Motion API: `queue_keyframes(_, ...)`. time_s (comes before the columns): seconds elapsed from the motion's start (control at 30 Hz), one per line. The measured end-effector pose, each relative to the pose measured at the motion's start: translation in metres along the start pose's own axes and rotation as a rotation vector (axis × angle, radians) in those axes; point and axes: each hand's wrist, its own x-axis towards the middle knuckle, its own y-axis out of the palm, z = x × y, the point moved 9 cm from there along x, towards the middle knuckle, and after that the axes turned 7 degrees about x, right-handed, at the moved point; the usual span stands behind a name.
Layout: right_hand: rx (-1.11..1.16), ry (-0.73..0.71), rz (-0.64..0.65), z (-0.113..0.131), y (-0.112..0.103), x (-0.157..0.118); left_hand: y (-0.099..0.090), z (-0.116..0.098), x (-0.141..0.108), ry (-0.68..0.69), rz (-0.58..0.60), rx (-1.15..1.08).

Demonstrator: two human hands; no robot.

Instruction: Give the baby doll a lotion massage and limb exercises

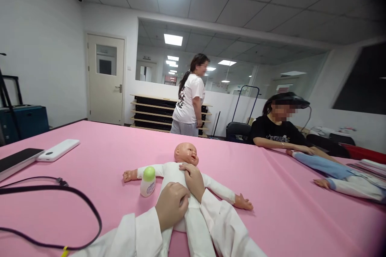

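A baby doll (177, 168) with a white cloth body lies on its back on the pink-covered table, arms spread and its head turned to the right. My left hand (172, 204) is closed over the middle of its torso; its curled fingers hide whatever is between them. Higher up, just below the chin, my right hand (193, 180) rests on the chest with fingers bent together, and their tips hide what they pinch. Beside the doll's outstretched arm on the left stands a small white bottle with a green cap (148, 181).
Black cables (90, 209) loop over the table (289, 217) at left, near a white power strip-like device (58, 150) and a dark-screened device (18, 160). At right, a seated person (277, 128) handles another doll in blue and white (325, 165). Another person (189, 96) stands behind the table.
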Motion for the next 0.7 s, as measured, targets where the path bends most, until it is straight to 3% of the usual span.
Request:
queue_keyframes(0.1,-0.071,0.064,-0.151,-0.007,-0.017,-0.005,-0.01,0.011,-0.001,-0.11,-0.112,0.162)
queue_keyframes(0.2,-0.119,0.026,-0.178,-0.006,-0.024,-0.01,-0.015,0.011,-0.003,-0.1,-0.16,0.24)
queue_keyframes(0.3,-0.081,-0.072,-0.098,0.003,-0.021,-0.016,-0.016,0.004,-0.004,-0.035,-0.143,0.206)
queue_keyframes(0.47,-0.034,-0.211,0.153,0.02,-0.004,-0.026,-0.008,-0.018,-0.006,0.178,0.043,-0.083)
queue_keyframes(0.57,-0.059,-0.179,0.219,0.016,0.002,-0.026,-0.002,-0.024,-0.008,0.247,0.127,-0.207)
queue_keyframes(0.7,-0.089,-0.109,0.189,0.003,0.002,-0.02,0.004,-0.016,-0.006,0.189,0.121,-0.2)
